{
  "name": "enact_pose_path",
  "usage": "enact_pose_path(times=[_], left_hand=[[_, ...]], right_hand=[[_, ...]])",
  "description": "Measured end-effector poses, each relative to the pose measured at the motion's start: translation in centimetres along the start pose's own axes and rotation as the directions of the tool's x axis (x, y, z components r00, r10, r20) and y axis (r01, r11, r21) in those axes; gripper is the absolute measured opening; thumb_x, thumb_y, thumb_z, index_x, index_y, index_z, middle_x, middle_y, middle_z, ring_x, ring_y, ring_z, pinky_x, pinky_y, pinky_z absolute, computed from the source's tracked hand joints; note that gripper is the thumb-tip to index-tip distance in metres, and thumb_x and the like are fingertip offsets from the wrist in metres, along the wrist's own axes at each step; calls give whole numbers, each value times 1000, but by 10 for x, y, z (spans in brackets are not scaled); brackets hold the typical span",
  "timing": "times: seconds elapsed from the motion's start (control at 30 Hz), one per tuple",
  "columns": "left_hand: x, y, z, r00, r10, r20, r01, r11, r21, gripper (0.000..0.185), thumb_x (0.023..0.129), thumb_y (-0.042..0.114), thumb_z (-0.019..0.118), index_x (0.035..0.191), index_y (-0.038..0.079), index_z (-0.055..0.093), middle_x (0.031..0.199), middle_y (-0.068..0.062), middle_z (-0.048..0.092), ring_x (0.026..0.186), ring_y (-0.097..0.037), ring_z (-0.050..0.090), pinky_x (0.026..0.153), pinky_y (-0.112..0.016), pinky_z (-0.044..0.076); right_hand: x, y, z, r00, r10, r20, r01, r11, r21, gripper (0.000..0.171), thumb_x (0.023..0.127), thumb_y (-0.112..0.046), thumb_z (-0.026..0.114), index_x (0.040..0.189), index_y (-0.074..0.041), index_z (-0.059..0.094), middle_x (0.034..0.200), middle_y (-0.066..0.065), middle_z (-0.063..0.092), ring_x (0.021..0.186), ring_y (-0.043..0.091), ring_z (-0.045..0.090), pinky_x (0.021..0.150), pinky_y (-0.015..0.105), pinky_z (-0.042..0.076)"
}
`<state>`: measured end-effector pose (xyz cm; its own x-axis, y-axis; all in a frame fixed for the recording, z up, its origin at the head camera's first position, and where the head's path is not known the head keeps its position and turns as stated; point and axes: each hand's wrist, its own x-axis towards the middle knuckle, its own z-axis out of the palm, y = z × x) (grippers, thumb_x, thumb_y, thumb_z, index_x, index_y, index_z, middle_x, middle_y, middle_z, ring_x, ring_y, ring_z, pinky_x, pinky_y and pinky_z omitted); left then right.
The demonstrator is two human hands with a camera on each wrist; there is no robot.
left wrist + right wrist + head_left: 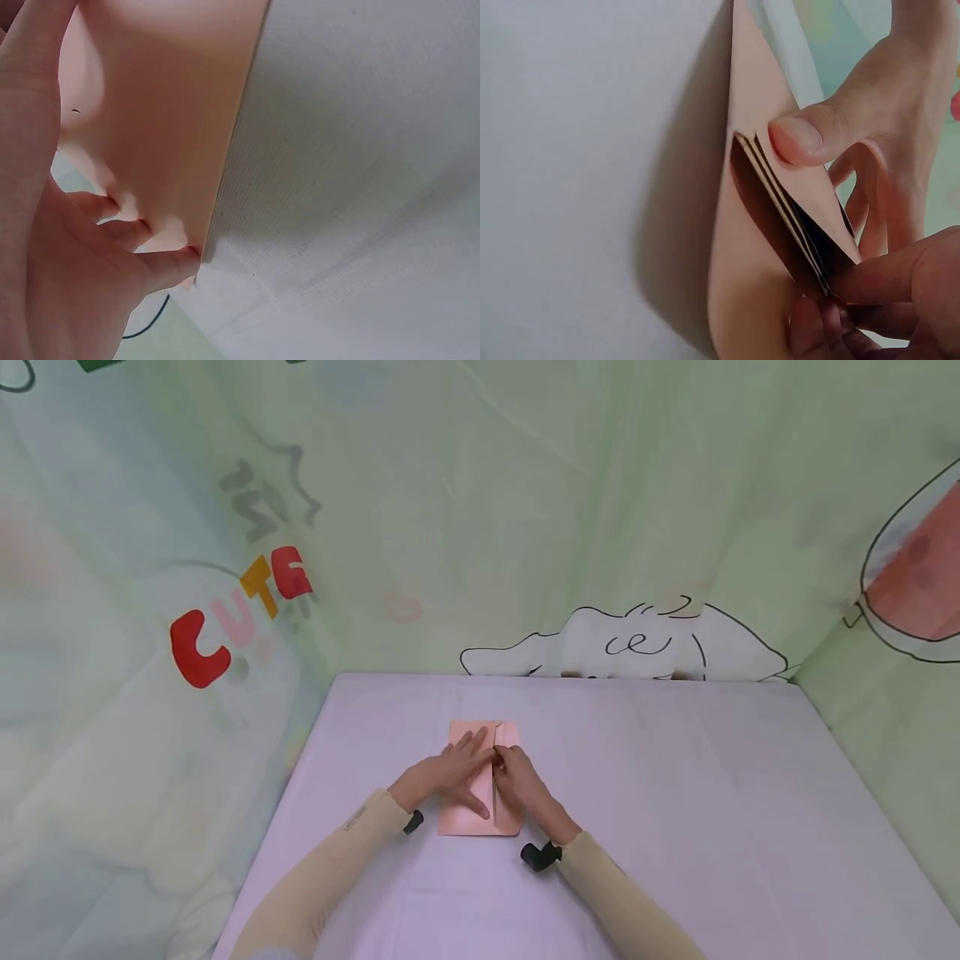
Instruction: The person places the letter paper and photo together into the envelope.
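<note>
A pink paper envelope lies upright on the table in front of me, with a long slit down its right part. My left hand rests across its left part, fingers spread and pointing away. In the left wrist view, those fingertips press along the envelope's far edge. At the slit, my right hand has its fingers curled. The right wrist view shows the slit gaping, with thin tan card edges inside; my right thumb and fingers pinch at their end. Beside the gap, the left thumb presses the paper.
A pale lilac cloth covers the table. Printed curtains stand behind it and along both sides. Black wrist cameras, such as the right one, sit at the cuffs of the beige sleeves.
</note>
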<state>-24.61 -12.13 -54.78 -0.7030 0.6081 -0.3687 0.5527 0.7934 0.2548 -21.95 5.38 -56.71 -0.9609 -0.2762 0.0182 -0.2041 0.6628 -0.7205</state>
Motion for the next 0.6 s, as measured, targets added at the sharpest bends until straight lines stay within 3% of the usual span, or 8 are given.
enact_pose_path(times=[0.13,0.33,0.6], left_hand=[[-1,0,1,1000,0,-20,0,1000,-19,113,74,72,74,160,27,16,170,-14,-10,157,-37,-2,121,-62,22],[0,-2,-1,1000,2,-24,-3,1000,-11,105,72,74,73,154,28,27,170,-14,-9,157,-37,-1,120,-63,23],[1,2,0,1000,-1,-12,1,1000,2,100,72,75,73,150,28,31,170,-15,-6,157,-38,1,120,-63,24]], right_hand=[[-8,3,-1,1000,4,-6,-3,998,57,34,97,-6,59,129,6,59,103,16,63,90,24,57,78,37,50],[-18,13,-9,998,60,2,-59,981,187,45,98,-10,58,142,0,51,120,15,70,107,27,67,91,42,55],[-43,29,-21,994,104,-28,-95,970,224,42,99,-11,58,140,-6,53,117,11,69,105,25,66,87,38,56]])
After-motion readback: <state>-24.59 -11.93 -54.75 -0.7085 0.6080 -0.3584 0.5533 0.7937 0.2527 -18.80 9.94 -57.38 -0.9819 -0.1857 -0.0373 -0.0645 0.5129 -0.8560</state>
